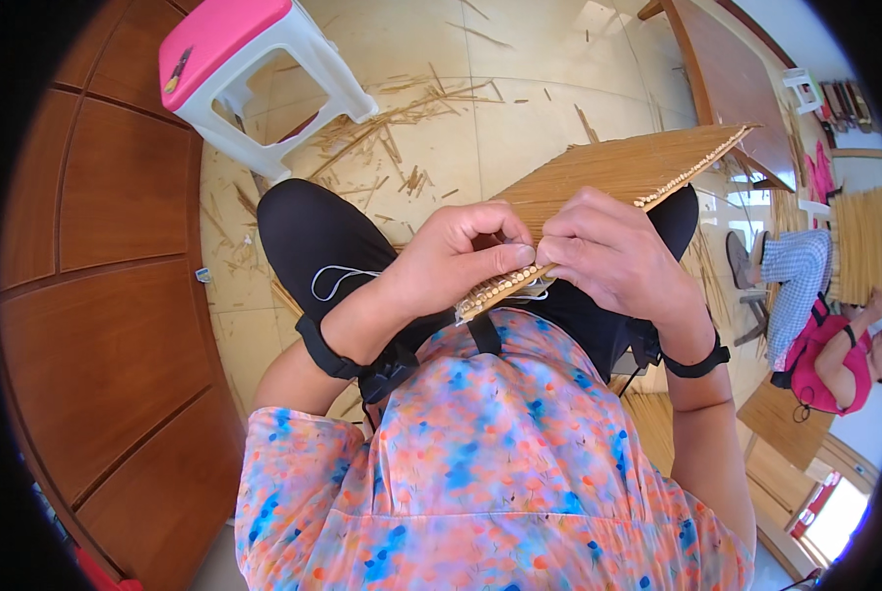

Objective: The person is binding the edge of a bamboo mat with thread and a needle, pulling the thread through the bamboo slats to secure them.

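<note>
A stiff mat of tan reed stalks [609, 163] lies slanting across my lap, its row of cut stalk ends turned toward me. Fingers and thumb of my left hand [461, 251] are closed on its near edge, left of the middle. Right beside it, the bent fingers of my right hand [609, 246] pinch the same edge, the two hands almost touching. Anything thin between the fingertips is too small to make out. A white cord [338, 274] loops over my left thigh.
A pink-topped white stool [234, 49] with a small yellow-handled tool [178, 69] on it stands at the far left. Cut stalks [402, 128] litter the tiled floor. Wooden panels [116, 246] rise at left; a wooden table [727, 79] stands far right. Another person [835, 355] sits at right with reeds.
</note>
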The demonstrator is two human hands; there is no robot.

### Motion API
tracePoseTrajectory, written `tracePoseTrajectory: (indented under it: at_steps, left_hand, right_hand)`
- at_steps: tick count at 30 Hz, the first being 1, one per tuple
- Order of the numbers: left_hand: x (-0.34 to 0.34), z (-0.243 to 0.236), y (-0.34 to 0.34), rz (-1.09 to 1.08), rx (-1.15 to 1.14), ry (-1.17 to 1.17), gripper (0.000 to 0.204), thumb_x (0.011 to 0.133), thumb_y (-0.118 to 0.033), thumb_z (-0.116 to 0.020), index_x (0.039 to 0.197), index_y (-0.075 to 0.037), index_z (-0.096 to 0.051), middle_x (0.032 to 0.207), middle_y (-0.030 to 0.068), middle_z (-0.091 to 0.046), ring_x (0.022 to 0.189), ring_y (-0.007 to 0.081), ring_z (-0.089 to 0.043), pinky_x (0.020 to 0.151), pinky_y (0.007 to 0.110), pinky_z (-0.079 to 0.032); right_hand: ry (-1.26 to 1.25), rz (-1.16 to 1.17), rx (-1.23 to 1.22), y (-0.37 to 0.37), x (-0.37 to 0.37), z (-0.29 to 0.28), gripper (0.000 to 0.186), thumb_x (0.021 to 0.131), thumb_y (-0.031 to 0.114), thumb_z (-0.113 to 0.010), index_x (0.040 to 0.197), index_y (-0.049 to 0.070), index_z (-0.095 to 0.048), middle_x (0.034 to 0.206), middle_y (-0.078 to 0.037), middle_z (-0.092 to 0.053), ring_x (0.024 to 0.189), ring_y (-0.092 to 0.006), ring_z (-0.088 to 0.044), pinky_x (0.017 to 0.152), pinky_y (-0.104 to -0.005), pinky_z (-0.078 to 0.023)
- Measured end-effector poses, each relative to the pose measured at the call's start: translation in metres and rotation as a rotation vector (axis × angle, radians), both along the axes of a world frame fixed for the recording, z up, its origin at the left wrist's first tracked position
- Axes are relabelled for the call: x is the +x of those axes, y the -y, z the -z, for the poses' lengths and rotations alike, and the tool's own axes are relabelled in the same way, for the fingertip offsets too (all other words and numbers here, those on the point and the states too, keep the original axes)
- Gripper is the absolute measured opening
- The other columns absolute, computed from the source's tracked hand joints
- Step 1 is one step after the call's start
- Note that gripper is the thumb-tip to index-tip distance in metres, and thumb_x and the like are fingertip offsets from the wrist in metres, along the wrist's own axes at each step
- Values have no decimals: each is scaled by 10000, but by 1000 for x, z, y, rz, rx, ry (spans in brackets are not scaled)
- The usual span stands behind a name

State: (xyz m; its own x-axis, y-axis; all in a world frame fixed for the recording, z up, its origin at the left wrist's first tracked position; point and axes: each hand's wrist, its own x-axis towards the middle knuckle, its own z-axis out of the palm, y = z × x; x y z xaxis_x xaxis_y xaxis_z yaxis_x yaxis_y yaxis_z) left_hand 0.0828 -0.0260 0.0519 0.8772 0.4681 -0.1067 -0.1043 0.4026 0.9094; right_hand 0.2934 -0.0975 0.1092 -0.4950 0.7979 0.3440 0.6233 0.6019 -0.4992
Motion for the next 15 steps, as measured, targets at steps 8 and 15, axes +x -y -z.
tracePoseTrajectory:
  at_steps: [8,15]
  left_hand:
    - [-1,5,6,-281,-42,26,71,920,-57,-662,897,7,-645,838,3,-618,756,72,-577,697,226,-486]
    - [7,10,7,-397,-198,46,72,930,-71,-662,925,0,-657,812,8,-636,721,77,-591,687,235,-510]
  right_hand:
    - [-9,-26,-74,-5,0,3,265,702,65,-762,935,49,-635,883,-57,-590,741,-256,-567,621,-350,-471]
    - [88,-65,-1,-22,8,-1,231,732,109,-743,928,71,-627,903,-52,-592,794,-262,-561,709,-369,-435]
